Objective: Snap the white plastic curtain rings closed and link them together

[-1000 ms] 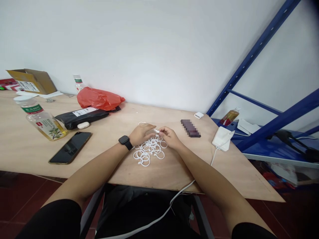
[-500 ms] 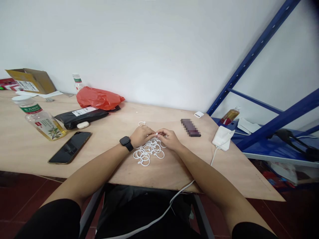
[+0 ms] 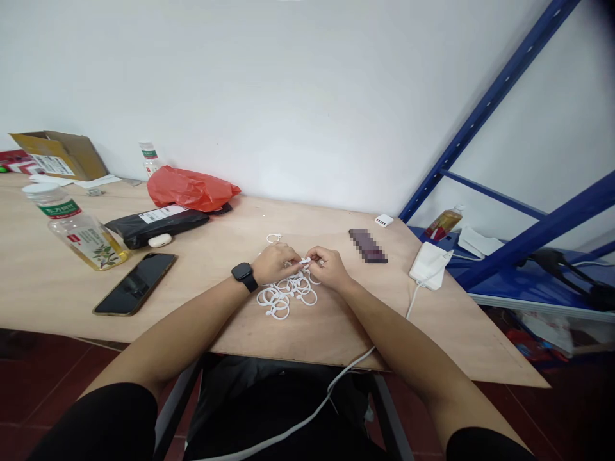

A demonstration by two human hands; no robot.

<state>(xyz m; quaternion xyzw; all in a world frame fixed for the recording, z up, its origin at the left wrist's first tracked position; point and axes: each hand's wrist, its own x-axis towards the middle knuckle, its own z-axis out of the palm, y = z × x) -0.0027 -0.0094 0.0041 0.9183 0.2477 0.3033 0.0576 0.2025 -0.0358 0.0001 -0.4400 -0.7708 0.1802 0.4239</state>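
My left hand (image 3: 276, 263) and my right hand (image 3: 330, 268) meet above the table, both with fingers pinched. Between their fingertips is a small white loop with a knob (image 3: 304, 260), partly covered by the fingers. Just below them lies a loose pile of white cord loops (image 3: 279, 301), thin rings that each carry a little knob. Part of this pile is hidden under my hands. One more white loop (image 3: 273, 238) lies apart, beyond my left hand. A black watch (image 3: 245, 276) is on my left wrist.
On the wooden table's left are a phone (image 3: 136, 285), an earbud case (image 3: 159, 240), a drink bottle (image 3: 84, 234), a black parcel (image 3: 161, 225) and a red bag (image 3: 189, 189). To the right are a pixelated dark object (image 3: 368, 246), a white power bank (image 3: 429, 266) and its cable (image 3: 353, 365).
My fingertips have parted slightly, and more of the white piece between them shows. The pile and the other objects lie as before.
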